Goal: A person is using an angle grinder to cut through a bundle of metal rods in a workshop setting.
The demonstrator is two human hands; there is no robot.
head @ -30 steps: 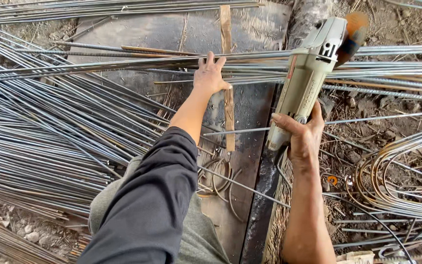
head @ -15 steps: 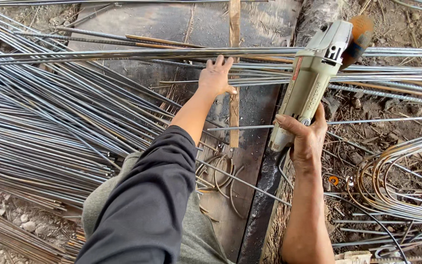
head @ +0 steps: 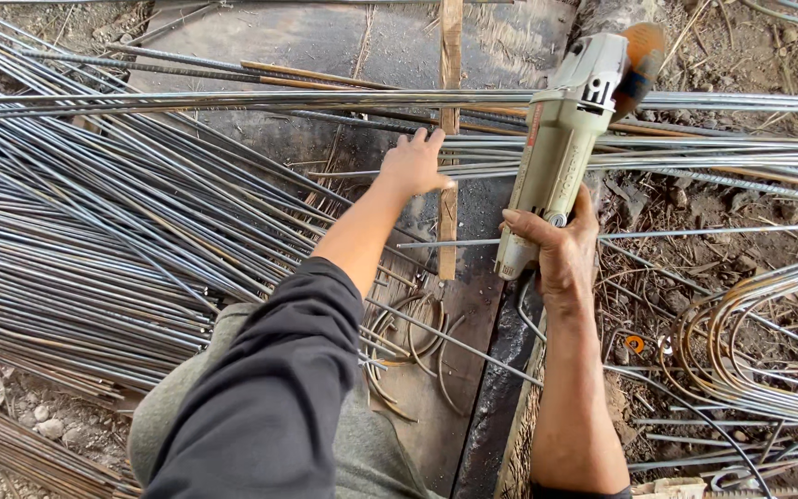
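My right hand grips the rear handle of a pale green angle grinder. Its spinning orange disc is blurred, just above a bundle of long steel rods that crosses the view from left to right. My left hand reaches forward in a dark sleeve and presses down on thinner rods beside a narrow upright wooden strip. One single rod lies just in front of the grinder's handle.
A big fan of steel rods covers the left side. Bent rusty rod loops lie at the right, and wire rings sit on a dark wooden board. The grinder's cable trails over dirt ground.
The grinder has lifted slightly, its disc now higher above the rod bundle. My left hand has shifted a little nearer and to the right on the rods.
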